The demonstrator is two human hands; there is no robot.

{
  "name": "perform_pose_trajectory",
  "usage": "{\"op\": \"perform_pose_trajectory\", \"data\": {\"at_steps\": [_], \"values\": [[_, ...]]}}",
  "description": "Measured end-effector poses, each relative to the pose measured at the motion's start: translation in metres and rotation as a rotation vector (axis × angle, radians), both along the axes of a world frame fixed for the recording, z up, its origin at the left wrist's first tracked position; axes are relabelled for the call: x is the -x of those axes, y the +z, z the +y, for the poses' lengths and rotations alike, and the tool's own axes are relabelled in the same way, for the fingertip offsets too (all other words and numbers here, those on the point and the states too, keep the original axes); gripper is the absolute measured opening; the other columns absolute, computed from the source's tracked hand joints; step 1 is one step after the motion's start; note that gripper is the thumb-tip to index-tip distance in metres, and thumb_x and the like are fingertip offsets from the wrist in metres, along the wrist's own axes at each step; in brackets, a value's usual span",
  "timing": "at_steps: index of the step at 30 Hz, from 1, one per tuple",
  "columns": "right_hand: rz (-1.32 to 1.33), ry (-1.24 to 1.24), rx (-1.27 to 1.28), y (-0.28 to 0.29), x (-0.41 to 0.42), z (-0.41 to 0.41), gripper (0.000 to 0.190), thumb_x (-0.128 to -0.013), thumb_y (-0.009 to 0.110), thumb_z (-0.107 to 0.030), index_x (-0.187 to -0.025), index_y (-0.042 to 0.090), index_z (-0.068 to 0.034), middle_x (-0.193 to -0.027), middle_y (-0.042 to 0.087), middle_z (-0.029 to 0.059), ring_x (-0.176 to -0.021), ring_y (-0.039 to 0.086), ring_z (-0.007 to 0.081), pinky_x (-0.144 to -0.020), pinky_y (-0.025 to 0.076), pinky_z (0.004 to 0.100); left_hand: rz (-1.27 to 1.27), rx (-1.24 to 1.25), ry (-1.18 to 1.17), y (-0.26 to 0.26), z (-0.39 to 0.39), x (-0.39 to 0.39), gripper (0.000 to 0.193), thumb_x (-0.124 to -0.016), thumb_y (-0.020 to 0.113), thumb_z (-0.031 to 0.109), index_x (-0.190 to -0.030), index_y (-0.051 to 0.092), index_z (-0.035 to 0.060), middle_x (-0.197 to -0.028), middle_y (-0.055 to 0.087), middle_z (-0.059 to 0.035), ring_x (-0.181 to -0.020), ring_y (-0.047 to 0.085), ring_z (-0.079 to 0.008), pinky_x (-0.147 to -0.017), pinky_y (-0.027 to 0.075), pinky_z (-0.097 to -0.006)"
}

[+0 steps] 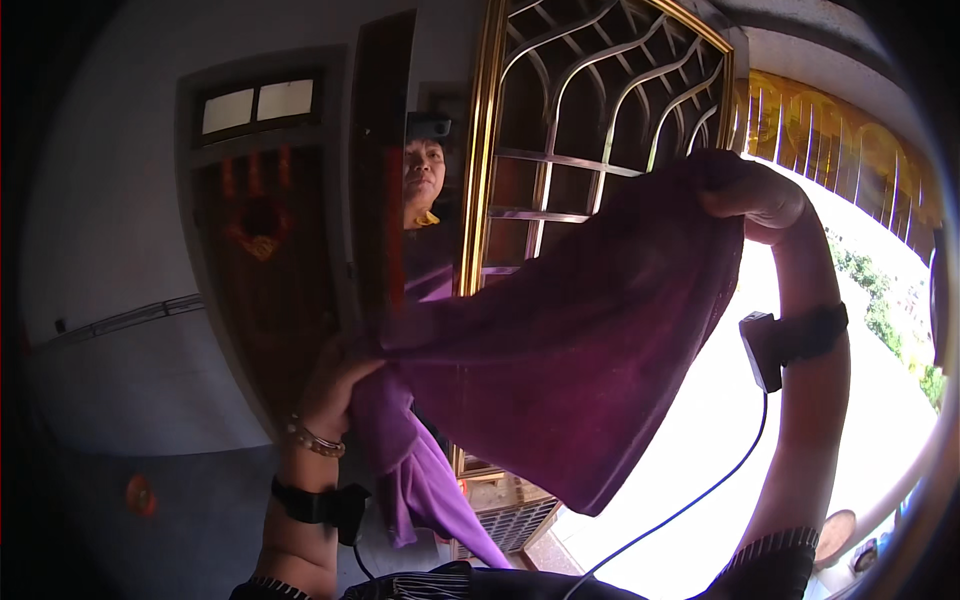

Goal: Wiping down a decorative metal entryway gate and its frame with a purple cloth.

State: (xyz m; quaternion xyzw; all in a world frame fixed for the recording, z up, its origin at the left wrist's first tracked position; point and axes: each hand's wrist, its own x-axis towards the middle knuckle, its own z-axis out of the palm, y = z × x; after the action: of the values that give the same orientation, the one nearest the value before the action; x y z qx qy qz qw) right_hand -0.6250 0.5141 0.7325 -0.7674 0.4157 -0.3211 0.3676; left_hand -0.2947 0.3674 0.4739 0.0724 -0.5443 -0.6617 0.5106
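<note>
A purple cloth [570, 360] is stretched diagonally between both hands in front of me. My left hand [334, 386] grips its lower left end, and folds of lighter purple fabric [439, 480] hang below that hand. Higher up at the right, my right hand [757, 191] pinches the top corner. From there the cloth drops in a broad sheet to a low point near the middle of the view. Each forearm wears a black strap carrying a small device, with a cable running from it.
Behind the cloth rises a gold-framed door panel [480, 150] with curved metal bars [592, 157]. Beside it, a reflective surface shows a person [426, 172]. A dark wooden door [262, 300] stands left, and a bright opening lies right. A low latticed cabinet [510, 517] stands below.
</note>
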Motion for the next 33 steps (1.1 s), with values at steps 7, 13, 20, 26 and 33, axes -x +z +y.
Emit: {"op": "perform_pose_trajectory", "data": {"at_steps": [7, 13, 20, 26, 33], "values": [[-0.113, -0.285, -0.136, -0.043, 0.014, -0.016, 0.045, -0.084, 0.062, -0.014, -0.123, 0.046, 0.003, -0.114, 0.057, 0.0135, -0.101, 0.058, 0.0221, -0.095, 0.043, 0.0334, 0.21, 0.004, 0.225, 0.045, 0.001, -0.056, 0.038, -0.082, 0.059, 0.018, -0.117, 0.052, 0.0032, -0.114, 0.056, -0.009, -0.106, 0.053, -0.0207, -0.093, 0.04, -0.0334], [-0.434, -0.235, 0.269, -0.05, 0.037, -0.042, 0.032, -0.088, 0.056, -0.018, -0.115, 0.052, 0.0, -0.107, 0.059, 0.01, -0.098, 0.057, 0.018, -0.087, 0.046, 0.0326, 0.134, 0.086, 0.194, 0.077, -0.004, -0.05, 0.034, -0.082, 0.056, 0.01, -0.114, 0.054, -0.0004, -0.109, 0.058, -0.0112, -0.102, 0.056, -0.0206, -0.091, 0.043, -0.0319], [-0.347, -0.423, 0.088, -0.13, -0.035, -0.028, 0.029, -0.094, 0.046, -0.022, -0.11, 0.054, 0.0, -0.097, 0.061, 0.0089, -0.088, 0.059, 0.0159, -0.081, 0.046, 0.0291, 0.057, 0.202, 0.256, 0.087, -0.017, -0.021, 0.029, -0.078, 0.059, 0.006, -0.106, 0.059, -0.0016, -0.101, 0.061, -0.0091, -0.089, 0.059, -0.0174, -0.083, 0.046, -0.0279], [-0.836, 0.161, 0.227, -0.096, -0.025, -0.052, 0.038, -0.097, 0.034, -0.028, -0.118, 0.048, 0.0, -0.118, 0.054, 0.0129, -0.106, 0.053, 0.0221, -0.091, 0.042, 0.0385, -0.371, 0.402, 0.333, 0.079, 0.0, -0.025, 0.022, -0.073, 0.063, 0.009, -0.093, 0.064, 0.0009, -0.088, 0.065, -0.0041, -0.081, 0.06, -0.0107, -0.076, 0.046, -0.0252], [0.709, -0.589, 1.5, -0.04, -0.028, -0.072, 0.055, -0.078, 0.048, -0.01, -0.13, 0.037, 0.004, -0.123, 0.045, 0.0214, -0.117, 0.043, 0.0357, -0.099, 0.033, 0.041, -0.491, 0.535, 0.344, 0.104, 0.02, -0.017, 0.029, -0.072, 0.073, 0.009, -0.096, 0.061, -0.0003, -0.089, 0.065, -0.0047, -0.083, 0.061, -0.0115, -0.078, 0.048, -0.0256]]}}
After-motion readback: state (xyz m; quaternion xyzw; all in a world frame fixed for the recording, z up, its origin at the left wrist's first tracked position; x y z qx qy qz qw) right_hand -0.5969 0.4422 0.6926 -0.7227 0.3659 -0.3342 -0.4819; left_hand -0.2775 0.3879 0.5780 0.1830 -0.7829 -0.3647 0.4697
